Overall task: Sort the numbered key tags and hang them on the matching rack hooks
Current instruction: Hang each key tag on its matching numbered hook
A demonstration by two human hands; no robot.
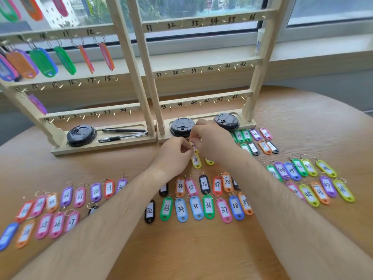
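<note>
Tags (182, 210) cover the table (201, 249) in ordered rows, numbers face up and running in sequence, seemingly so each can be found at a glance. Two wooden racks stand at twelve o'clock; left rack (129, 63) already carries hung tags on its upper hooks, right rack (205, 67) shows bare hooks numbered 31 to 48.

Both hands meet just in front of the right rack's base. Left hand (174, 153) and right hand (212, 141) pinch narrowly, fingertips nearly touching each other, on a small tag (194, 146) held between them, its number partly hidden. Likely working its ring before hanging; cannot tell which hand bears the grip. A yellow tag (196, 161) lies just below, at six o'clock from the fingers.
</note>
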